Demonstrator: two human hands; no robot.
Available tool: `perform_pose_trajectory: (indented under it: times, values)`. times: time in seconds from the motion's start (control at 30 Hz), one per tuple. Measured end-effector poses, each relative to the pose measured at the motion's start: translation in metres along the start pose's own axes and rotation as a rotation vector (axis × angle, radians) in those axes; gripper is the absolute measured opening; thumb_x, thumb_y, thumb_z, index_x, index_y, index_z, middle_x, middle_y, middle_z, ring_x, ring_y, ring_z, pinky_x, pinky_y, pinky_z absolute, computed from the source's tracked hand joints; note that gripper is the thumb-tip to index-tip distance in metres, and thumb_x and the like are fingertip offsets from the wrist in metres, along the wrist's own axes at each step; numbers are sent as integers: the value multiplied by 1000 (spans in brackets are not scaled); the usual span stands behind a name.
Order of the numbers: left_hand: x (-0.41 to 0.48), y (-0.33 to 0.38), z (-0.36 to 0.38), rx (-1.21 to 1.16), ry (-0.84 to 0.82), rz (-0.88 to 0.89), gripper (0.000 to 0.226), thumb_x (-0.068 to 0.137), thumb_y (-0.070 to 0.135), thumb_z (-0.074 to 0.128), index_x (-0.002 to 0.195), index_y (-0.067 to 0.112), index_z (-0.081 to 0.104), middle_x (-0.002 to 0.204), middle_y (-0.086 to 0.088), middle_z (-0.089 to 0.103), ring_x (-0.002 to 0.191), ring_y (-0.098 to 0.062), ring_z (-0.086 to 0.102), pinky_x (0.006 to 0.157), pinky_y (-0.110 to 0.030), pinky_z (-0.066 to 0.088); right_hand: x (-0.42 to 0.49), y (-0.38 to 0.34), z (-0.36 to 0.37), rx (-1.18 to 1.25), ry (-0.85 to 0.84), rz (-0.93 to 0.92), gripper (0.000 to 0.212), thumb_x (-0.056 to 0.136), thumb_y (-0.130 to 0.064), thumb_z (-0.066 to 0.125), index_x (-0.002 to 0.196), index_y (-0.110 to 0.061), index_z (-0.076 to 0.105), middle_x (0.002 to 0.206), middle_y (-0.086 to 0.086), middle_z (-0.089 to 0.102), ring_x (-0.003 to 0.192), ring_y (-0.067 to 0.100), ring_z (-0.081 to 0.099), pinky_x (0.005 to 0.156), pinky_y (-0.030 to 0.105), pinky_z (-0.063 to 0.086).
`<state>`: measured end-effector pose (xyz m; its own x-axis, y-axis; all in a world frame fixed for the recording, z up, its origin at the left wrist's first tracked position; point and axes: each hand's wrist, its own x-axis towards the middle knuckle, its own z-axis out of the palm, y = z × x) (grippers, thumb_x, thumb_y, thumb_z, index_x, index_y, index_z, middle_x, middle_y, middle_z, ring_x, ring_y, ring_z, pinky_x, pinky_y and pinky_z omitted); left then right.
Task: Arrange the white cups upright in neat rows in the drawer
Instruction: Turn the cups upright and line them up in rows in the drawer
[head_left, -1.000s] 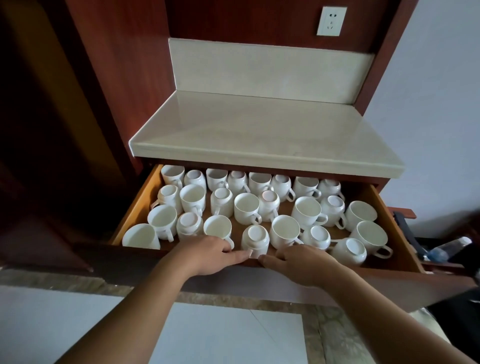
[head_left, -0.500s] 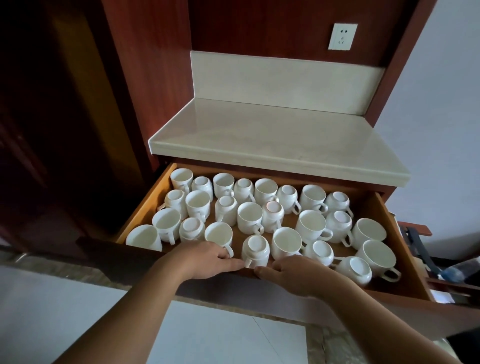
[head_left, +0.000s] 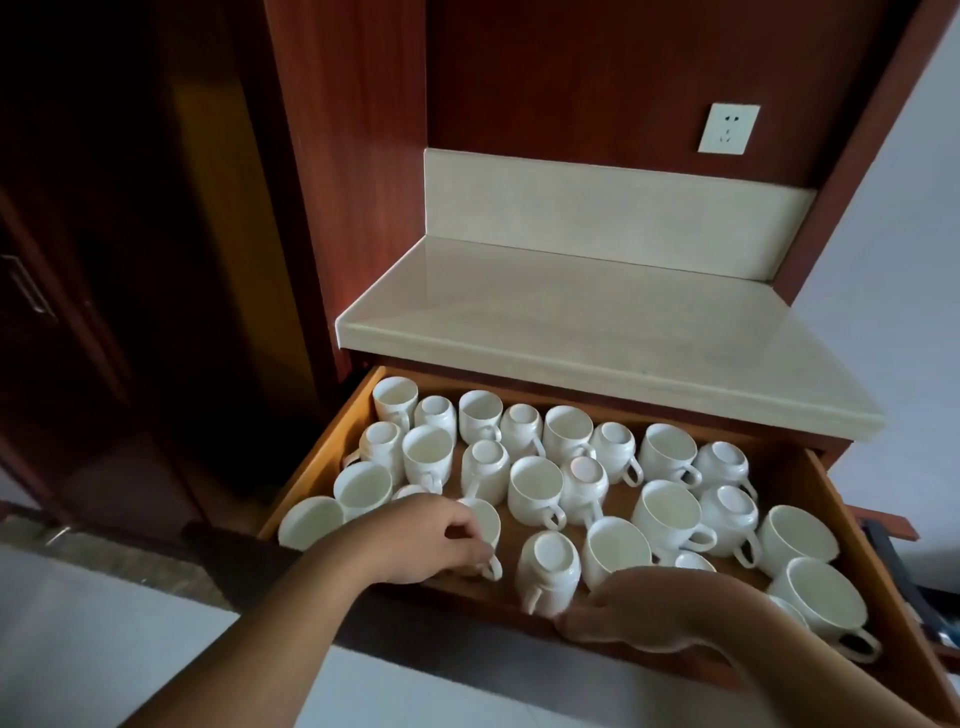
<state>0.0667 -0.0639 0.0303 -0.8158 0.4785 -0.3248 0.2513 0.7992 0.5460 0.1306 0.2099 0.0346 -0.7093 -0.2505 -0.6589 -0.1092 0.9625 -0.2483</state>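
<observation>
Nearest to the camera, the right hand (head_left: 654, 608) lies over the front edge of the drawer (head_left: 319, 457). Its fingers stretch toward the left and grip nothing, as far as the blur lets me see. Just beside its fingertips stands an overturned cup (head_left: 550, 566) — base up, mouth down, handle turned toward the person. A little to the left, the left hand (head_left: 431, 540) pinches the rim of an upright cup (head_left: 488, 522) in the front row. This cup has its mouth up and its axis vertical, and its handle points toward the near edge.

I judge that the step in hand is to set this upright cup in line. To do it well, keep the axis vertical, move the cup low instead of lifting it high, and turn the handle the same way as the neighbours, so that it knocks no cup beside it. The overturned cup should be lifted clear before it is turned.

Farther in, the white cups (head_left: 667, 512) fill the drawer in loose rows — some mouth up, several base up, handles in different directions. Behind the drawer is the pale stone desk (head_left: 571, 322), and above it a white socket (head_left: 729, 129) on the wooden panel.
</observation>
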Motion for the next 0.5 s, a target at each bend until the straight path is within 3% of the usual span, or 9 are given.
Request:
perform_pose_trajectory:
  times: [0.07,0.17,0.27,0.33,0.5]
  values:
    - [16,-20,-26,-16,75,3,19,91,60,64,93,42,71,88,22,71,83,-1,67,78,-26,57,11,-5,-21,2,-39,3,72,79,-88,43,103,-25,69,94,2,75,78,11,68,90,37,55]
    - [44,-58,-64,-23,238,-11,13,94,46,65,86,36,69,82,20,70,79,-1,66,72,-24,54,39,-22,-55,63,105,7,52,86,-73,54,111,-30,70,105,-6,75,91,7,70,91,34,56]
    - [75,-93,-88,7,331,-49,14,96,37,61,83,36,67,79,20,69,74,-1,65,70,-30,57,72,-46,-83,139,288,10,34,90,-56,59,107,-28,71,95,-11,69,80,1,62,73,21,49]
    - [101,-115,-99,17,369,-78,13,94,34,58,86,37,67,83,19,69,75,-2,65,70,-36,60,99,-61,-98,202,371,47,30,93,-50,63,111,-27,70,95,-12,67,78,1,60,68,21,46]
    - [143,-142,-109,99,383,-33,18,95,24,55,105,33,67,110,14,62,94,-10,61,82,-36,56,154,-93,-113,264,482,88,28,91,-47,66,112,-29,68,107,-9,70,96,10,64,85,27,52]
